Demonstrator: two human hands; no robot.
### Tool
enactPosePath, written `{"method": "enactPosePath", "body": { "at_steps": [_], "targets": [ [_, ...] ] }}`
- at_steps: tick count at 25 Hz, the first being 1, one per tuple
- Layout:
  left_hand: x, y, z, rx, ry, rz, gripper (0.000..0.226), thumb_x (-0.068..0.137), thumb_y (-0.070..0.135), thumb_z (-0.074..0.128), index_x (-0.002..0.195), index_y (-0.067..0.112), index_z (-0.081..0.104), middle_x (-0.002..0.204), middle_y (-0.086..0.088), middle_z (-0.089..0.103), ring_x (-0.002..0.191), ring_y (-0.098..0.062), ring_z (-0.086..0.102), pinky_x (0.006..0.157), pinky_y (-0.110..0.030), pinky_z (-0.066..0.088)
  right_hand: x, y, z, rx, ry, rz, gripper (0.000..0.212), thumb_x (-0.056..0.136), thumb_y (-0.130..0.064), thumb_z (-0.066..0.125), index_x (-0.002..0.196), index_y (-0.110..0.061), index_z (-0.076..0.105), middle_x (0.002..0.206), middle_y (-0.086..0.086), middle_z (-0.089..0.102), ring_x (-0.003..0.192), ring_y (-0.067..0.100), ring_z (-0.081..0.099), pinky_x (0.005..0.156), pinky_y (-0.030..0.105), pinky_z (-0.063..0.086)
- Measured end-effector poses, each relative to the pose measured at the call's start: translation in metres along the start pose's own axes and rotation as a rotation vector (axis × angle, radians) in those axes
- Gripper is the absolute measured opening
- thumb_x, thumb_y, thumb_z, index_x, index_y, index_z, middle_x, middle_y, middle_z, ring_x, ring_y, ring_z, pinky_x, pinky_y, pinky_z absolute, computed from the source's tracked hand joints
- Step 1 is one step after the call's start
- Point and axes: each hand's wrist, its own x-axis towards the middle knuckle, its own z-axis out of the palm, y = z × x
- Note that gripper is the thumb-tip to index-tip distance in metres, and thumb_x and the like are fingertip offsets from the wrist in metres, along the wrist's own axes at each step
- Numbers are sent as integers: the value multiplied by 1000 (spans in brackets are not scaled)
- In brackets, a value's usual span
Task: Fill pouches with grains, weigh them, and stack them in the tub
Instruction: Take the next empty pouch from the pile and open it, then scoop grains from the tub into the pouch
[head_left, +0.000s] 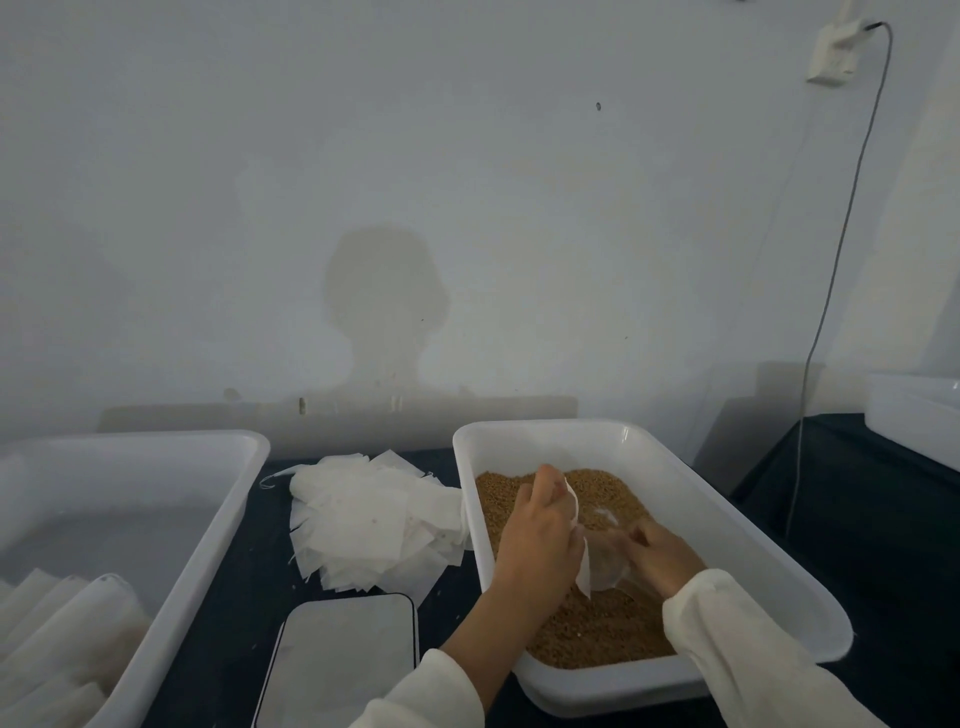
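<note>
While your left hand (540, 535) curls its fingers (548, 480) round the upper edge of a thin white pouch (584, 564), pinching it so the pouch hangs mouth-sideways over the grains (608, 629), your right hand (662, 558) sits just beside it with its fingers bent around something translucent at the pouch's opening; whether that is a small scoop or part of the pouch itself you cannot tell from here, as it is blurred. Both of your hands are low inside the white tray (727, 525) on the right, directly above the brown grains that cover its floor, and your cream sleeves (727, 623) cross the tray's near rim. Just left of that tray, a loose heap of empty pouches (374, 519) lies on the dark bench (234, 597), touching or nearly touching the tray's left wall. Nearer to you, between the two containers, a flat scale with a glossy rounded plate (343, 654) rests on the bench. At the far left stands the white tub (218, 519), with a row of filled pouches (62, 623) leaning together in its near corner. A second white container (914, 415) sits on a dark surface at the far right, and a grey cable (831, 291) runs down the wall from a wall socket (834, 54).
</note>
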Motion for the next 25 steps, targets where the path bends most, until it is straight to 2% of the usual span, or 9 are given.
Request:
{"method": "enactPosePath", "body": {
  "at_steps": [2,4,7,11,14,16,19,22,25],
  "targets": [
    [1,-1,-2,-2,11,28,9,92,13,49,95,7,56,122,-2,45,103,-15,44,92,-24,41,0,5,-2,-250,-80,-27,21,86,-46,61,82,-26,53,81,-8,61,71,6,55,67,21,45],
    [1,0,-3,-1,2,16,13,95,16,47,101,8,56,117,-2,53,102,-16,46,90,-27,42,-1,2,-5,-467,-167,-40,17,86,-40,63,90,-25,56,89,-9,60,81,8,59,75,21,47],
    [1,2,-6,-21,41,-78,17,99,20,43,111,13,52,106,-1,59,98,-16,48,79,-25,41,-6,-4,-12,-574,-152,-112,8,92,-33,55,95,-27,51,98,-5,61,90,13,60,87,25,48],
    [5,-4,-9,30,106,-162,19,100,19,42,116,15,52,110,-1,58,103,-17,46,85,-26,40,-5,-6,-49,-704,-61,-231,5,92,-24,51,94,-25,47,97,-4,60,87,15,61,76,25,49],
    [6,-14,-9,93,6,-136,29,94,4,49,121,14,51,114,-6,53,108,-21,43,84,-26,37,-2,-4,-65,-849,-103,-293,19,89,-15,54,104,-28,52,105,-4,62,96,15,62,82,24,46],
    [6,-19,-9,159,-101,-78,42,85,-2,56,123,14,48,121,-6,46,113,-21,39,84,-25,35,-1,-1,-56,-854,-45,-352,25,90,-14,54,110,-29,56,108,-7,64,98,12,62,83,22,44],
    [7,-27,-14,251,-211,-47,49,81,-6,57,125,13,46,127,-8,39,117,-23,37,86,-27,36,2,2,-35,-768,-32,-422,27,90,-14,56,109,-32,60,104,-8,67,93,10,63,83,20,45],
    [8,-32,-18,295,-235,-32,53,79,-4,62,127,13,44,128,-8,36,117,-25,37,89,-32,40,3,3,-18,-634,-88,-404,30,90,-11,56,110,-33,60,106,-8,66,95,11,63,86,22,47],
    [9,-31,-18,308,-233,-15,54,79,-6,60,127,13,44,129,-9,36,115,-24,38,87,-31,40,2,6,-18,-486,-168,-346,28,88,-7,58,103,-30,63,105,-10,65,95,8,62,86,19,49]
  ]
}}
